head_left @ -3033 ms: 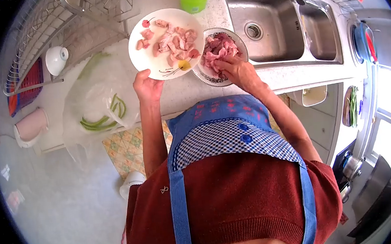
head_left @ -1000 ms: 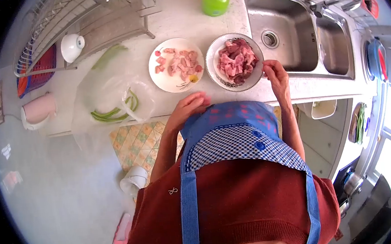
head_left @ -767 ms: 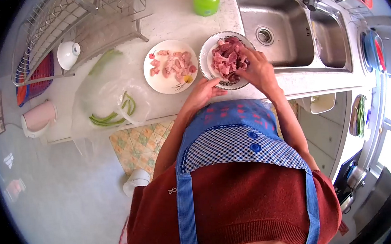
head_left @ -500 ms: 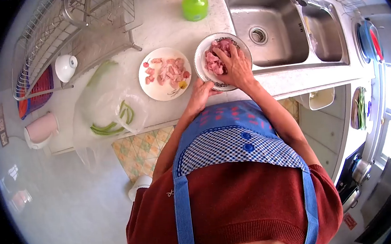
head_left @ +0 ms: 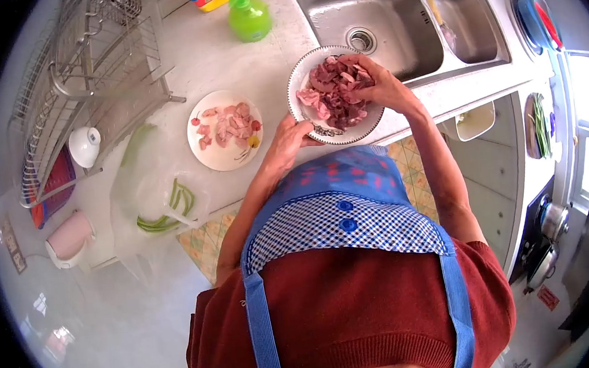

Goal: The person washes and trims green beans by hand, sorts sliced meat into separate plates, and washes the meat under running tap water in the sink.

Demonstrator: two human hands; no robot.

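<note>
A white bowl with a dark patterned rim holds a heap of raw red meat pieces in front of the sink. My left hand grips the bowl's lower left edge, with the fingers partly hidden beneath it. At the bowl's right side, my right hand reaches over the rim, its fingers and thumb curled onto the meat. To the left, a white plate with a fruit print carries paler raw meat pieces.
Behind the bowl is a double steel sink. A green pump bottle stands at the back. On the left are a clear bag with green beans, a wire dish rack, a white bowl and a pink cup.
The bowl looks larger and tipped, as if raised from the counter. My right hand has shifted from the middle of the meat to its right side. The camera view has shifted.
</note>
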